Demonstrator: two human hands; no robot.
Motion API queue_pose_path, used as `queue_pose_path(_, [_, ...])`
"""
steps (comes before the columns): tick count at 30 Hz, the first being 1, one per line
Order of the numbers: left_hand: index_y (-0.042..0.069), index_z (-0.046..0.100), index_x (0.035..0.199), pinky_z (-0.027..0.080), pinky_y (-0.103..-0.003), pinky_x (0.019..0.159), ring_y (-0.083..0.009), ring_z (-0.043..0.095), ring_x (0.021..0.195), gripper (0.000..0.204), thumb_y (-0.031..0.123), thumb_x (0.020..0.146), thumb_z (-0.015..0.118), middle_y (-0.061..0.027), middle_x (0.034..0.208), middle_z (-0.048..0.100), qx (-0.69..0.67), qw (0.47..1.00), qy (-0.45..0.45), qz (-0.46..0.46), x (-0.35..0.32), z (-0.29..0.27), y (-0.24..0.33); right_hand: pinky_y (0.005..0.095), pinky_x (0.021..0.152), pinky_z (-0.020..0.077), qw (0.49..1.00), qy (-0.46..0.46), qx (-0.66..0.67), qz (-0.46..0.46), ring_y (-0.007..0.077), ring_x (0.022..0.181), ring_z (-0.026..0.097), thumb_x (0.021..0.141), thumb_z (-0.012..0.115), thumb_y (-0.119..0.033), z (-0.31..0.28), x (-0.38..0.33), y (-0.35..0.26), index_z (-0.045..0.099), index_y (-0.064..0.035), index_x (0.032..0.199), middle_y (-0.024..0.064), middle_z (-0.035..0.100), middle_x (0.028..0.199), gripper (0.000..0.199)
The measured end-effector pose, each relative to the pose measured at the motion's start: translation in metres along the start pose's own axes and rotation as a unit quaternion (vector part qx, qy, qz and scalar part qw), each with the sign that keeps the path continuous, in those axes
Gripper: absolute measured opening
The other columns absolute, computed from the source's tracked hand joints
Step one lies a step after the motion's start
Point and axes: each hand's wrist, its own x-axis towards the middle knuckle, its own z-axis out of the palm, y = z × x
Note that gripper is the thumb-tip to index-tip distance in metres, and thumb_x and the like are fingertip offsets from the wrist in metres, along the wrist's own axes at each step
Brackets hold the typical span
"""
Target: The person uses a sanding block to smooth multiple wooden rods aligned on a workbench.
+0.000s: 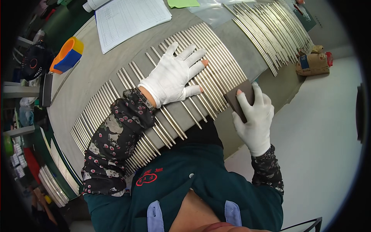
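A row of thin, shiny metal rods (216,50) lies side by side across the grey tabletop, with gaps between some of them. My left hand (170,79), in a white glove with bare fingertips showing, is spread flat on the middle of the row. At the rods' right-hand ends, my right hand (256,125), gloved the same way, grips a dark, flat, rectangular block (233,101). The block's left edge is up against the nearest rod ends or very close to them; whether it touches I cannot tell. Its underside is hidden.
Another bunch of metal rods (270,33) lies at the far right, partly on clear plastic. Printed sheets (129,23) rest at the back. A blue, yellow and orange holder (69,56) stands at the left. A brown paper package (313,64) sits beyond the rods on the right.
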Motion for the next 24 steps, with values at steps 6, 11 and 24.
queue_pose_path(6, [0.006,0.043,0.141,0.021,-0.058,0.115,-0.0353,0.031,0.141,0.074,0.053,0.086,0.058,-0.0155,0.152,0.035,0.004,1.000,0.002,0.012,0.004,0.000,-0.001,0.0410,0.076,0.0474,0.999,0.021,-0.035,0.006,0.0345,0.103,0.056,0.069,0.073,-0.018,0.014,0.036,-0.013,0.063,-0.0146,0.117,0.0241,0.050,0.131,0.049])
queue_pose_path(11, [0.005,0.043,0.141,0.021,-0.058,0.115,-0.0358,0.031,0.141,0.075,0.056,0.087,0.054,-0.0164,0.152,0.034,0.018,1.000,-0.009,0.000,0.000,0.001,-0.002,0.0436,0.084,0.0425,0.999,-0.035,-0.025,0.025,0.0348,0.107,0.054,0.062,0.076,-0.015,-0.014,-0.029,0.011,0.064,-0.0174,0.118,0.0223,0.049,0.134,0.057])
queue_pose_path(24, [0.005,0.049,0.137,0.023,-0.055,0.115,-0.0325,0.036,0.139,0.070,0.056,0.089,0.052,-0.0135,0.150,0.040,0.025,0.999,0.033,0.017,-0.006,0.005,-0.003,0.0418,0.083,0.0419,0.999,0.018,-0.006,0.047,0.0331,0.108,0.052,0.060,0.078,-0.017,-0.006,-0.018,0.000,0.061,-0.0215,0.122,0.0215,0.049,0.135,0.065])
